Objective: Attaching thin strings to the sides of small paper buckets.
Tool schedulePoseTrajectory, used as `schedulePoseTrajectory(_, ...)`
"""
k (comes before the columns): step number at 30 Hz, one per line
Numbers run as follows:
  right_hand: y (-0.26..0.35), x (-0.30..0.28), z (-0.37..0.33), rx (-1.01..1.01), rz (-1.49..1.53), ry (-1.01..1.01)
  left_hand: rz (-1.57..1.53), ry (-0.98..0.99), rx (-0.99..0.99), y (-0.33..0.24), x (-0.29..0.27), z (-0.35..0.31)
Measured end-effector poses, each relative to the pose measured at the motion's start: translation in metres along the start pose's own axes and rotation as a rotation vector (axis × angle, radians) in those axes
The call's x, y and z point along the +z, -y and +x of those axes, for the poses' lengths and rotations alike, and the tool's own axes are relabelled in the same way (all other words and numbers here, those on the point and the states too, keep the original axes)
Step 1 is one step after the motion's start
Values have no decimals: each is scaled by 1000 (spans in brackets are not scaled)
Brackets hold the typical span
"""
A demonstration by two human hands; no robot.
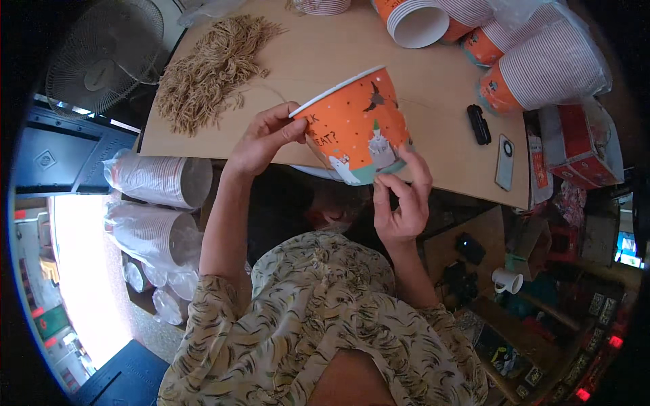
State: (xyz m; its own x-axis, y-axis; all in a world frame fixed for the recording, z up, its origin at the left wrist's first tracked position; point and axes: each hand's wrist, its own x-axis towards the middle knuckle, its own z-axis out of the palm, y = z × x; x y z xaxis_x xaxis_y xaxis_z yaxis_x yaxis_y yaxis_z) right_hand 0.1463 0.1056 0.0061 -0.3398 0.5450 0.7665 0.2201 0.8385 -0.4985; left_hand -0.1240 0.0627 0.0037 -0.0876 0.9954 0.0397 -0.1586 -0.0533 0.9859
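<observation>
Tan table (325, 47): cord pile (210, 71) loose, bucket stack (548, 68) yet nested. 1 orange bucket (355, 128) separate, seemingly mid-handling: left hand (257, 143) pinches its rim, right hand (404, 211) grips near its base.

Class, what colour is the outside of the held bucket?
The bucket is mostly orange, with green near its base; best seen in the head view.

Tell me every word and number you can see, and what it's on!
I won't copy out words, but here's where printing shows:
Orange paper bucket: dark letters near the left hand, only partly in sight.
Red-and-white box on the right: pale printing, too small to read.
Fan, upper left: a mark on its hub, too small to read.
Any other markings are too small or blurred.
</observation>
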Motion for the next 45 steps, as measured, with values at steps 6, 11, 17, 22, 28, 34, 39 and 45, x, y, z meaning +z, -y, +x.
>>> schedulePoseTrajectory(6,-1,3,-4,31,86,18,-65,-5,9,8,-4,0)
schedulePoseTrajectory(11,-6,13,-13,63,110,68,375,-45,424,6,-11,16)
schedulePoseTrajectory(17,-14,6,-12,157,73,30,729,54,378,-28,-3,25)
schedulePoseTrajectory(22,-35,4,9,138,148,-11,806,208,366,-36,-12,29)
schedulePoseTrajectory(28,-51,-2,25,257,353,159,151,324,201,-31,-35,29)
schedulePoseTrajectory(34,-48,6,46,48,335,252,462,2,53,-12,-34,71)
schedulePoseTrajectory(39,-37,-1,76,-35,303,276,417,112,-39,4,-31,91)
schedulePoseTrajectory(45,-38,5,84,-44,299,280,354,51,-91,9,-26,102)
